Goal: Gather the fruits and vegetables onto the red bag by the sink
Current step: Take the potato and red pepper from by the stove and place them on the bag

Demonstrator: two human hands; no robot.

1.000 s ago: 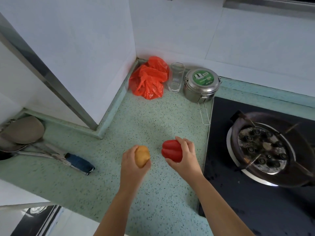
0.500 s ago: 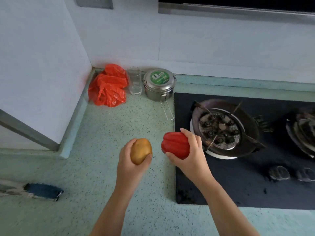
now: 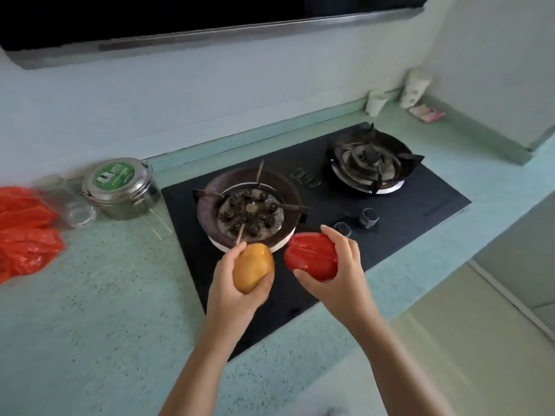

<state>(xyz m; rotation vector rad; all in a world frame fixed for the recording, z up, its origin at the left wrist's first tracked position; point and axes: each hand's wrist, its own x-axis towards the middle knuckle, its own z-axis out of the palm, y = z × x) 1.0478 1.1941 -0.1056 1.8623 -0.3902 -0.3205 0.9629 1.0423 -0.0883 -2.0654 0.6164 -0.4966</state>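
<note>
My left hand (image 3: 232,291) grips a yellow-brown potato (image 3: 253,267), held in the air over the front edge of the black gas hob (image 3: 420,199). Just to its right, my right hand (image 3: 338,273) holds a red bell pepper (image 3: 310,255) at the same height. The two vegetables are a little apart. A crumpled red plastic bag (image 3: 25,232) lies on the green speckled counter (image 3: 90,325) at the far left edge of the view, well left of both hands. No sink is in view.
A steel lunch tin (image 3: 120,189) with a green lid and a clear glass (image 3: 69,202) stand between the bag and the hob. The hob has two burners (image 3: 249,208) (image 3: 371,162). White containers (image 3: 416,88) sit in the far right corner. The counter edge runs along the right.
The view has swung right: the red bag slid from the middle left to the far left edge, and the second burner and right corner came into sight. Both hands keep their vegetables, now over the hob.
</note>
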